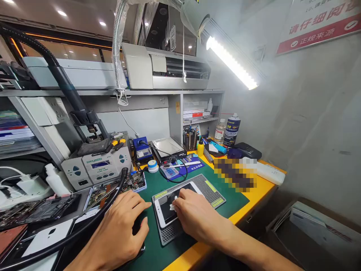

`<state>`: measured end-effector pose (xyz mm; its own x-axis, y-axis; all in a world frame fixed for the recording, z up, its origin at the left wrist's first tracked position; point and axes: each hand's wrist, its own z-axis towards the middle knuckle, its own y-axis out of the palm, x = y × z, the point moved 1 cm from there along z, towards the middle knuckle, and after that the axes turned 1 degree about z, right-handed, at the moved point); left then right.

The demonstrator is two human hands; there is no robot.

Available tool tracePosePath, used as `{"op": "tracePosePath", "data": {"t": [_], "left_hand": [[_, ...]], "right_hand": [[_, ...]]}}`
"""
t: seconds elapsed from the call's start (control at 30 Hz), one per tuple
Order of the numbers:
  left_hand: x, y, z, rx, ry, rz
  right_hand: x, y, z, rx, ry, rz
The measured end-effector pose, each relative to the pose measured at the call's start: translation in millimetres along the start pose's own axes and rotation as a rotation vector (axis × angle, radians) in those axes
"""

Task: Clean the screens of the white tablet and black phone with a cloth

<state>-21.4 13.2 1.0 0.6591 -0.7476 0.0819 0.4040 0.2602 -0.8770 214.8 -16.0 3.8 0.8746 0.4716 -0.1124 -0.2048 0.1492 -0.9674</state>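
A white smartphone [161, 213] with a dark screen lies face up on a grey perforated pad [169, 232]. My right hand [194, 214] is closed, its fingertips pinching a small white wad, like tissue [172, 206], against the screen. That grip hides much of the wad and part of the phone. Left of the pad is my left hand [124, 222], palm down, thumb and fingers apart, holding nothing I can see. Under it shows the edge of a dark, glossy object, mostly covered, whose kind I cannot make out.
A green mat [237, 203] covers the yellow bench [265, 194]. A black hose [113, 199] curves past my left forearm. Left stand a tray of parts [141, 180] and a rework station [98, 165]. Behind are a hot plate [169, 150], yellow bottle [200, 148] and spray can [231, 131].
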Motion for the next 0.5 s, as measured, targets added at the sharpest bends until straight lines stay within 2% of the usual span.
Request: {"op": "tracePosePath", "data": {"t": [0.23, 0.5], "left_hand": [[4.5, -1.3, 3.1, 0.028, 0.041, 0.024], [4.1, -0.5, 1.4, 0.042, 0.071, 0.078]], "right_hand": [[51.2, -13.3, -17.2, 0.041, 0.133, 0.0], [67.5, -17.5, -12.2, 0.035, 0.166, -0.006]]}}
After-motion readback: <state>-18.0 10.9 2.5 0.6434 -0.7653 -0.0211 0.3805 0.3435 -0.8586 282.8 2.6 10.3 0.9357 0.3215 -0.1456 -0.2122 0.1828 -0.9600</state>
